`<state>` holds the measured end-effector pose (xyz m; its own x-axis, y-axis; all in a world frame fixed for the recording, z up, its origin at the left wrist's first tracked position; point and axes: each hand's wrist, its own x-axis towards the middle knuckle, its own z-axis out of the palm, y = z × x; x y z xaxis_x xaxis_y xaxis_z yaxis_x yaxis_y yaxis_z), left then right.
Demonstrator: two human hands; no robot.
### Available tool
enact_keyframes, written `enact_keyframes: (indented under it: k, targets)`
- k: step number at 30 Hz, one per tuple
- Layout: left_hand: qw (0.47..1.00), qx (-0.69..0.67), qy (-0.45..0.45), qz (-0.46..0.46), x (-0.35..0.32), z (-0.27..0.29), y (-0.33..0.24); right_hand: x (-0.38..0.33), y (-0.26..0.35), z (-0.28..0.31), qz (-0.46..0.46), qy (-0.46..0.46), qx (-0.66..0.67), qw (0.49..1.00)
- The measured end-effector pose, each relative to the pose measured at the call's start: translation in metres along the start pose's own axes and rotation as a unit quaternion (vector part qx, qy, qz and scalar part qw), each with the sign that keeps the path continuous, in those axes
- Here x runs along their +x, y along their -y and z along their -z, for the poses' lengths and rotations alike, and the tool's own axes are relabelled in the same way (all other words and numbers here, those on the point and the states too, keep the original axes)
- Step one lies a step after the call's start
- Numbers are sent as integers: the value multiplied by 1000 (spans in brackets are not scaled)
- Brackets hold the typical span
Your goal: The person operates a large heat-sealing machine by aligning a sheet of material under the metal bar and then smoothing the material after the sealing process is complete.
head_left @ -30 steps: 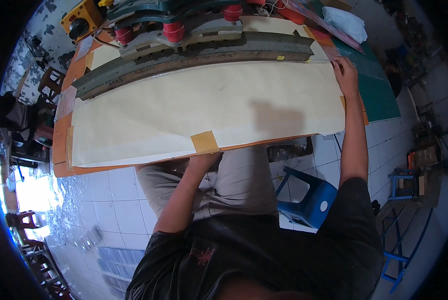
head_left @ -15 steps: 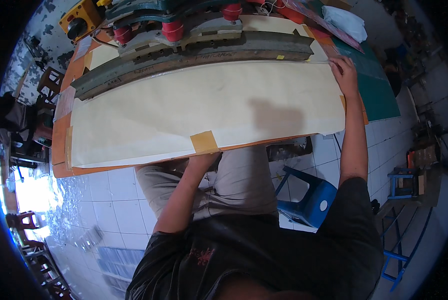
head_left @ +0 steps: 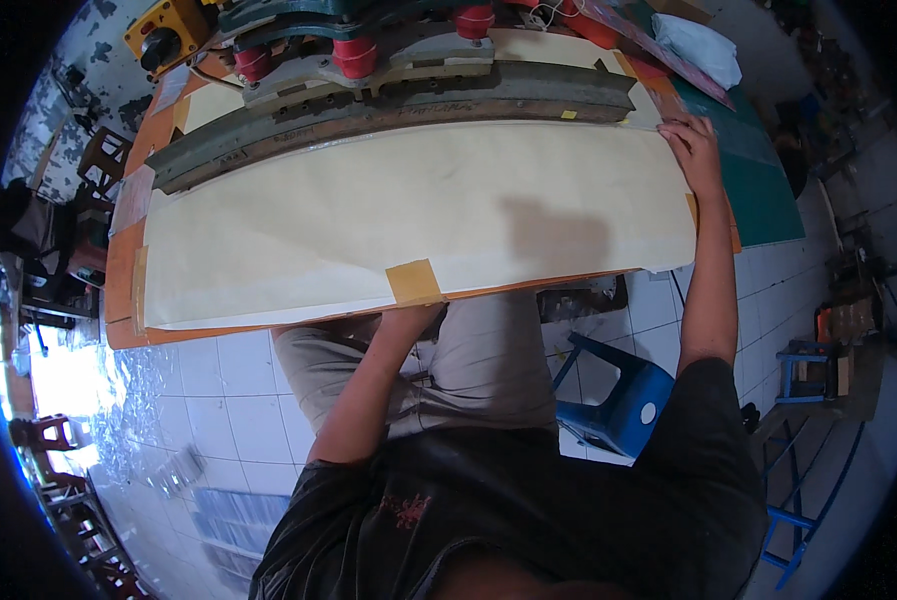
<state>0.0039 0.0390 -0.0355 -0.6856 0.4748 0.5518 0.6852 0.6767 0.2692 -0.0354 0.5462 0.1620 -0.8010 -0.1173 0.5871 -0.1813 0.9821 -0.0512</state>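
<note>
The orange work table (head_left: 118, 300) fills the upper part of the view, and its near edge passes just above the person's knees. On it lies a big cream paper sheet (head_left: 418, 215), the largest thing here. Its long axis runs from left to right, along the table edge, from far to the left of the left hand up to the right hand. Behind the sheet, farther from both hands, a long grey metal bar (head_left: 398, 105) of a machine lies parallel to it, with red rollers (head_left: 356, 55) above it. A yellow control box (head_left: 168, 32) stands at the far left corner, well apart from both hands.

The right hand (head_left: 696, 150) lies at the right end of the sheet, fingers stretched and palm down, pressing flat on the paper; it grips nothing. The left hand (head_left: 408, 318) is at the near table edge, just under a small square of tan tape (head_left: 414, 281) that sits on the front edge of the sheet. The table hides most of this hand, so I cannot tell how far it is open.

To the right of the right hand there is a dark green mat (head_left: 763, 195). A white plastic bag (head_left: 703, 48) lies beyond this hand. A blue plastic stool (head_left: 618, 400) stands on the floor below the right forearm.
</note>
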Motion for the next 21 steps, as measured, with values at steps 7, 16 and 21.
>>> enact_keyframes:
  k: [7,16,21]
  targets:
    - [1000,0,2,-6,-7,-9,6,-3,-4,8,-14,8,-6,1000]
    - [991,-65,104,60,-10,-12,5,-2,-2,8,-31,27,-27,999]
    - [984,-84,132,81,-3,-8,2,-4,-1,6,-62,34,-63,996]
